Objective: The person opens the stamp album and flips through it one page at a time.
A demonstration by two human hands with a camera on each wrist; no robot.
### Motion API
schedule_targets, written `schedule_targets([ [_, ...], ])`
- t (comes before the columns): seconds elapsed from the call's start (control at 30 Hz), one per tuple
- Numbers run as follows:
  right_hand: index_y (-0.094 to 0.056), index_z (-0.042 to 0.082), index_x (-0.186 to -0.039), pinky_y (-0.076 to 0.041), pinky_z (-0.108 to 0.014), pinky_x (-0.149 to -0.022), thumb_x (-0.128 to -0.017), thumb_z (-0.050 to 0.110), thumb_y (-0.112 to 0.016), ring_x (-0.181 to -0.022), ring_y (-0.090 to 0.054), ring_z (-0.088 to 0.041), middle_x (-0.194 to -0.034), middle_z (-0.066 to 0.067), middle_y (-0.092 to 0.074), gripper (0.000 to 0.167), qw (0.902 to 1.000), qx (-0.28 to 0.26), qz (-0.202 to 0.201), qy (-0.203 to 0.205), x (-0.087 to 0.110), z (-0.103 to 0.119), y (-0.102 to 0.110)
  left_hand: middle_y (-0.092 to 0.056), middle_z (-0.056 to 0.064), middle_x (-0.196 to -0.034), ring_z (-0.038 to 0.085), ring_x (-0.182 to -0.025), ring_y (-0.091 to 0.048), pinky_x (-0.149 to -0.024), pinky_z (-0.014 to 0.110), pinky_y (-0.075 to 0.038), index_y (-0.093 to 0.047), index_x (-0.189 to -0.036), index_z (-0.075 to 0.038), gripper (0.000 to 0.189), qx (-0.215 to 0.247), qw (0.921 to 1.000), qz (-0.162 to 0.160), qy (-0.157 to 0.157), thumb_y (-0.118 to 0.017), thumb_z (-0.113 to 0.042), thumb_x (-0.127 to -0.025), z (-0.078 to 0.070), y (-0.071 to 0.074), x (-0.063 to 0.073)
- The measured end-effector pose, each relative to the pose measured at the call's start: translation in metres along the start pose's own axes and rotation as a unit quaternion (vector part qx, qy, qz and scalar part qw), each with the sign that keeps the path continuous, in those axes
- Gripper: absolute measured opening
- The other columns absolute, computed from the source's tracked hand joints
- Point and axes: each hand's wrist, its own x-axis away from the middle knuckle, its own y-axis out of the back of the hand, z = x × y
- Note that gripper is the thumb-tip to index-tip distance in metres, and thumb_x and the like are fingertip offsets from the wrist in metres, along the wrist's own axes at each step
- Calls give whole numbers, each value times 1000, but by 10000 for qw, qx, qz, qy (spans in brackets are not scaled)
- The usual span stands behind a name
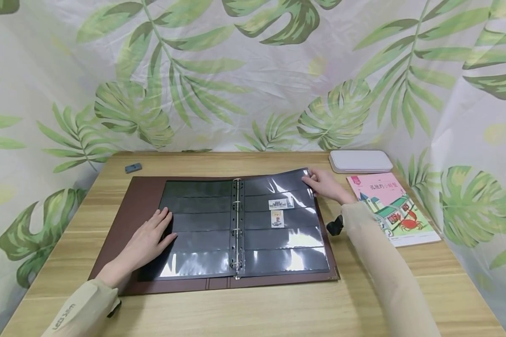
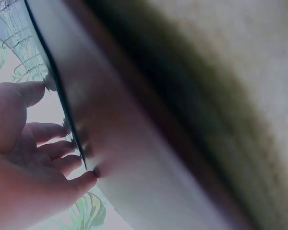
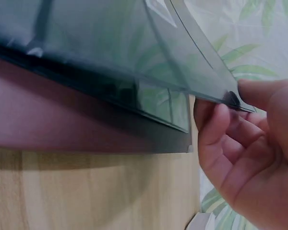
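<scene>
A brown ring-binder stamp album [image 1: 120, 215] lies spread on the table, with black pocket pages on both sides of its metal rings [image 1: 236, 232]. Two stamps sit in the right-hand page [image 1: 257, 238]: a wide one [image 1: 280, 203] and, just below, an upright one [image 1: 277, 219]. My right hand [image 1: 325, 183] pinches that page's far outer corner between thumb and fingers. In the right wrist view the page corner [image 3: 197, 72] is lifted above the sheet beneath. My left hand [image 1: 146, 238] rests, fingers extended, at the outer edge of the left page [image 1: 198, 241].
To the right lies a pink picture book [image 1: 388, 196] with a crab on its cover. Behind it is a white case [image 1: 360, 160]. A small dark blue object [image 1: 133, 167] lies at the table's back left. A leaf-patterned cloth [image 1: 274, 84] hangs behind.
</scene>
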Motion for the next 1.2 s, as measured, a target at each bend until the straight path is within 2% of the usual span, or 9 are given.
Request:
schedule_targets([
  [0.13, -48, 8, -84, -43, -23, -50, -103, 24, -52, -52, -61, -34, -59, 1, -57, 25, 9995, -111, 143, 265, 4, 7, 5, -44, 36, -146, 53, -136, -41, -102, 67, -42, -49, -138, 14, 61, 6, 10000, -6, 6, -70, -20, -92, 1, 0, 0],
  [0.27, -41, 10, -82, -49, -25, -54, -105, 28, -47, -53, -56, -22, -63, 4, -49, 30, 9937, -897, 396, 538, 7, 17, 10, -44, 36, -145, 53, -136, -42, -102, 68, -42, -50, -137, 14, 61, 14, 10000, -46, -18, -71, -20, -91, 2, -1, 0],
  [0.37, -42, 8, -88, -53, -28, -65, -106, 33, -44, -65, -53, -12, -74, 3, -47, 31, 9842, -1598, 654, 385, 10, 27, 14, -45, 37, -145, 54, -134, -43, -101, 68, -42, -50, -137, 14, 62, 15, 9999, -87, -52, -72, -21, -90, 4, -3, 0],
  [0.53, -46, 8, -101, -51, -34, -80, -107, 36, -41, -78, -49, -10, -86, 0, -45, 30, 9710, -2228, 861, 130, 16, 43, 16, -45, 37, -144, 54, -134, -43, -100, 69, -42, -50, -136, 14, 62, 69, 9998, -173, -73, -72, -20, -89, 5, -4, 2],
  [0.73, -54, 4, -130, -55, -25, -93, -107, 25, -44, -106, -63, -5, -114, 6, -63, 33, 9295, -3357, 1285, 822, 27, 62, 10, -44, 37, -145, 54, -135, -41, -101, 70, -40, -49, -138, 14, 63, 195, 9996, -195, -83, -70, -22, -91, 7, -6, 3],
  [0.8, -45, -2, -142, -53, -23, -98, -106, 17, -46, -119, -60, -6, -133, 1, -61, 42, 9219, -3379, 1435, 1238, 30, 70, 5, -43, 37, -146, 54, -136, -40, -101, 70, -40, -48, -138, 14, 62, 190, 9997, -124, -65, -69, -22, -92, 8, -6, 2],
  [0.9, -26, -4, -154, -47, -20, -104, -103, 12, -53, -139, -47, -20, -156, -12, -41, 60, 9213, -3109, 1573, 1724, 33, 83, -4, -42, 36, -147, 54, -136, -40, -102, 69, -40, -48, -139, 13, 62, 134, 9999, -15, -32, -70, -21, -92, 7, -4, 1],
  [1.0, -16, 0, -158, -43, -22, -110, -98, 8, -60, -148, -31, -36, -164, -22, -21, 74, 9171, -2985, 1708, 2019, 32, 95, -17, -42, 37, -147, 54, -136, -40, -102, 69, -40, -48, -138, 13, 62, 144, 9999, -6, -33, -70, -22, -92, 5, -3, 1],
  [1.2, -16, 7, -160, -29, -46, -122, -92, 2, -67, -152, -24, -36, -169, -8, -13, 85, 9066, -2690, 1735, 2749, 23, 116, -42, -42, 37, -146, 54, -135, -40, -104, 67, -40, -49, -137, 14, 63, 339, 9994, -22, -68, -71, -21, -90, 5, 2, 1],
])
